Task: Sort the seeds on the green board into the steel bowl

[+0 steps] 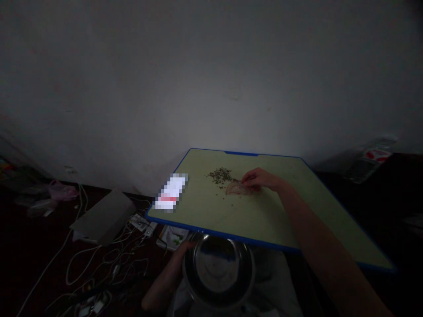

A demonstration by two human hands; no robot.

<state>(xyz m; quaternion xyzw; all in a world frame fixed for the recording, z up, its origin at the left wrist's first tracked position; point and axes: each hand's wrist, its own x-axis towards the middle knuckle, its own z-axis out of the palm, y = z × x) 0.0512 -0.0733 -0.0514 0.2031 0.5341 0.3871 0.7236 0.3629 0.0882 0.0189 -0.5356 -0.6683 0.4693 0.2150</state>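
My right hand [256,178] reaches over the table, its thumb and fingers closed on the upper edge of a clear half-round protractor [235,189] with reddish markings. The protractor lies low on the tabletop, just right of a loose pile of small dark grains [220,175]; a few grains are scattered in front. My left hand [187,249] grips the left rim of a shiny metal bowl [216,268] on my lap, below the table's front edge. Its fingers are partly hidden behind the bowl. The bowl's bottom reflects light, and I make out no grains in it.
The pale tabletop [205,215] has a blue rim and stands against a grey wall [211,88]. A bright blurred phone-like screen [171,193] lies at its left edge. On the floor to the left are tangled cables [115,259], a grey box [104,215] and plastic bags [62,190].
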